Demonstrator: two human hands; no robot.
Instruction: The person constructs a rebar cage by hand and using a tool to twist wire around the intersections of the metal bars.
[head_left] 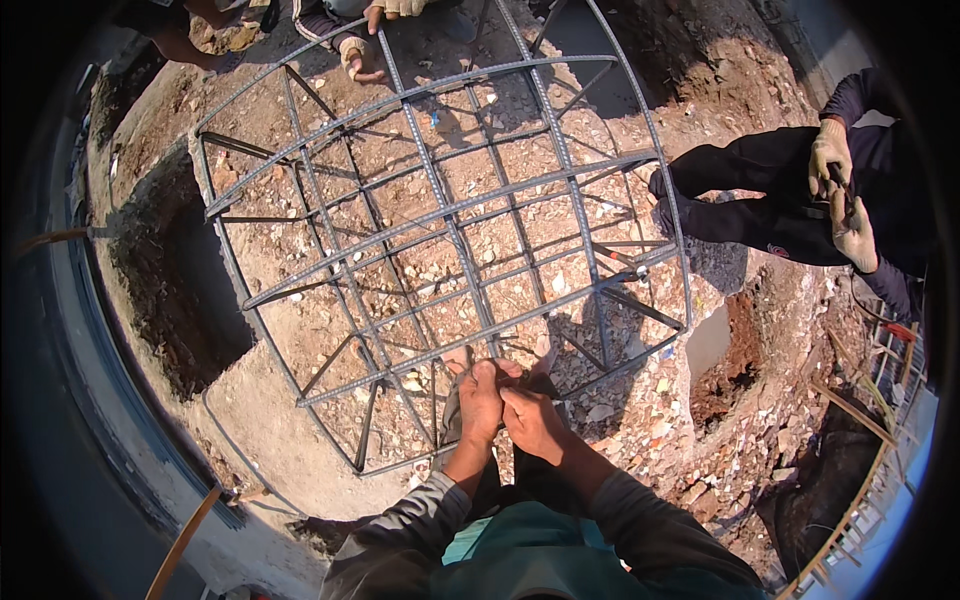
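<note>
A grid-like steel rebar cage (447, 209) of ribbed bars and bent ties stands over the rubble in front of me. Both my hands meet at its near side, where a long bar ends close to the nearest cross bar. My left hand (480, 408) is closed, with the thumb on top. Right against it, my right hand (534, 424) is closed too, fingers pinched together. What lies between the fingers is too small or hidden to make out. My bare feet or shoes show only in part below the bars.
At the far side, a co-worker's gloved hand (355, 58) is by the cage. On the right, another person's gloved hands (830, 155) hold a dark tool. Pits open at left (200, 275) and right (708, 342). Wooden strips (853, 412) lie at the right edge.
</note>
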